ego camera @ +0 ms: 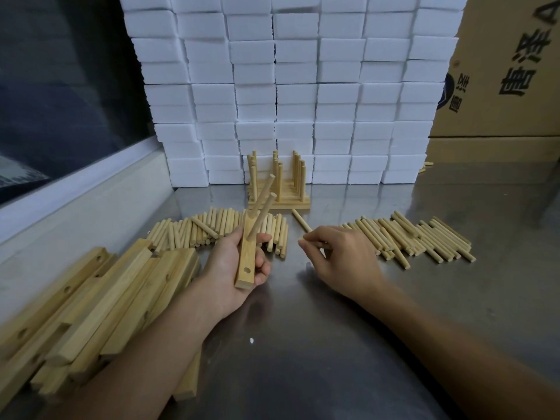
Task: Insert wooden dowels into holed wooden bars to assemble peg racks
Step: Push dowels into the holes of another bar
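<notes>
The pale wooden bar with drilled holes [246, 262] is partly covered by the left hand [233, 268], whose curled fingers wrap its middle, so only one open hole near the bar's near end shows clearly. Two round light-wood dowels [263, 207] stand in the bar's far part, leaning toward one o'clock; how deep they sit cannot be made out. The right hand [342, 256], palm down at the three o'clock side of the bar, pinches a single short wooden dowel [306, 242] between thumb and fingertips, most of its length hidden under the fingers. At eight o'clock a heap of loose holed wooden bars [91, 304] runs off the left frame edge beneath the left forearm. Loose dowel piles lie at eleven o'clock [212, 225] and at two o'clock [424, 237] on the grey metal tabletop [318, 344]. Finished peg racks [278, 183] stand at twelve o'clock against stacked white foam blocks [303, 86]. A brown cardboard box [509, 71] is cut off at the right.
</notes>
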